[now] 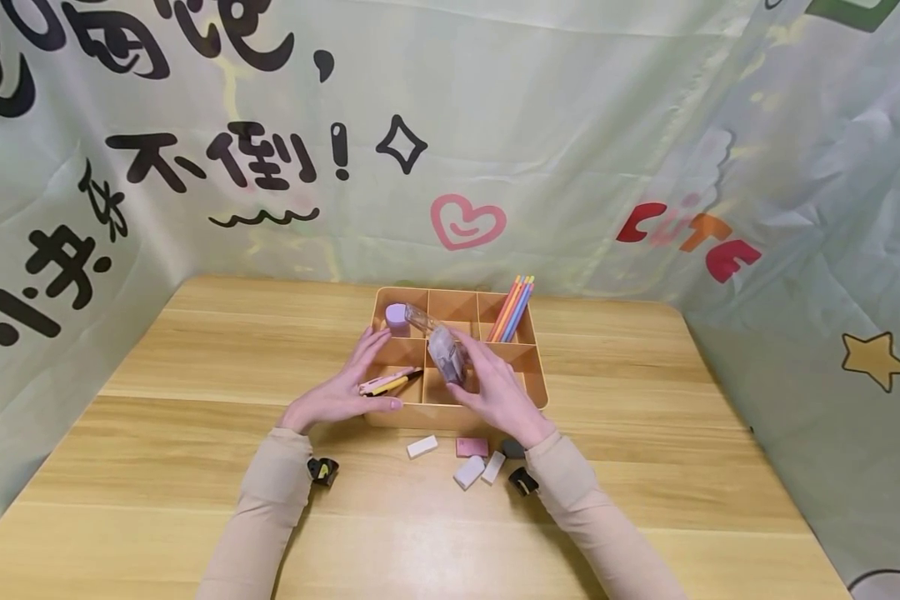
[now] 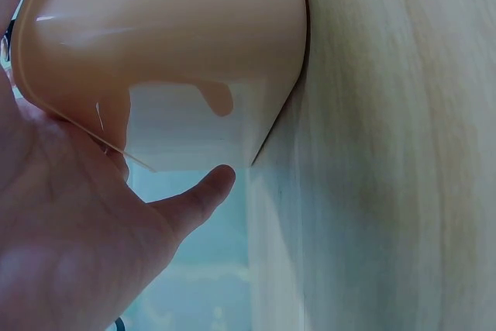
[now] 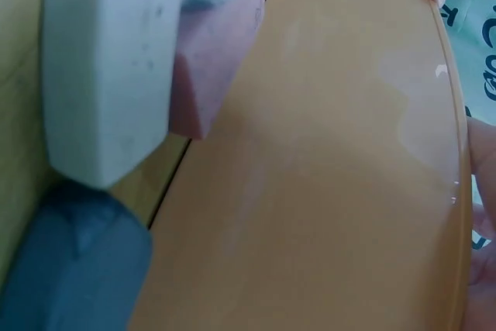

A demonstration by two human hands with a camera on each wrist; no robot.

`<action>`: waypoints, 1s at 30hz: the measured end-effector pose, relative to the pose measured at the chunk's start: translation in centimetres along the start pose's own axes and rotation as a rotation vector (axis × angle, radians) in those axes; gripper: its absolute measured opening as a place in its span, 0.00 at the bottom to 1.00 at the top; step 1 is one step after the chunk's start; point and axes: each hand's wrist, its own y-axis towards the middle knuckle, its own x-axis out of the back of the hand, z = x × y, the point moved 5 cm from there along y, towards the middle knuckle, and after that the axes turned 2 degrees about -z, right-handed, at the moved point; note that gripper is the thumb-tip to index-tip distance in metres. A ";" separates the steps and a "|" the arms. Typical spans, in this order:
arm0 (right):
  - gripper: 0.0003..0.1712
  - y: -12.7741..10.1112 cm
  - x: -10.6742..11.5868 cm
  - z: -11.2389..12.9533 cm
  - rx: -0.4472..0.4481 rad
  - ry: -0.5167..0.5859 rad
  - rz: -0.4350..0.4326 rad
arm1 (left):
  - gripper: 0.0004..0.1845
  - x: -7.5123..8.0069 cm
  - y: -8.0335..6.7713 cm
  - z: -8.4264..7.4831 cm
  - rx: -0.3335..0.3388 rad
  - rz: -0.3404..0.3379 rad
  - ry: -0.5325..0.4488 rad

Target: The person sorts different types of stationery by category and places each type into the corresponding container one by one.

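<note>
A tan compartment organizer point(image 1: 435, 416) stands on the table. My left hand point(image 1: 345, 385) rests at its front left corner, fingers stretched along the left rim. In the left wrist view the thumb point(image 2: 203, 199) points out straight beside the organizer's wall point(image 2: 178, 44). My right hand point(image 1: 495, 387) pinches a translucent grey-purple object point(image 1: 446, 354) over the front middle compartment; its exact kind is unclear. A clear piece point(image 1: 422, 319) extends from its upper end toward a purple-lidded item point(image 1: 396, 315) in the back left compartment. A yellow-and-black pen point(image 1: 393, 383) and a pink one lie front left.
Colored pencils point(image 1: 512, 310) stand in the back right compartment. Before the organizer lie a white eraser point(image 1: 422, 447), a pink eraser point(image 1: 472, 447), two more white ones point(image 1: 469, 472) and a dark grey piece point(image 1: 513, 449). Printed cloth point(image 1: 570, 150) hangs behind the table.
</note>
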 end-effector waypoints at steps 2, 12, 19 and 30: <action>0.47 0.0 0.0 0.0 -0.004 0.002 0.003 | 0.62 0.0 0.0 0.0 0.002 -0.001 0.000; 0.41 0.4 -0.3 0.0 -0.048 0.081 0.089 | 0.62 0.0 -0.1 -0.1 0.011 -0.001 -0.003; 0.37 0.4 -0.5 0.0 -0.081 0.041 0.136 | 0.62 0.0 -0.1 0.0 0.002 -0.002 -0.001; 0.29 0.1 -0.6 -0.2 -0.084 0.039 0.102 | 0.61 0.0 -0.1 0.0 -0.003 -0.006 -0.001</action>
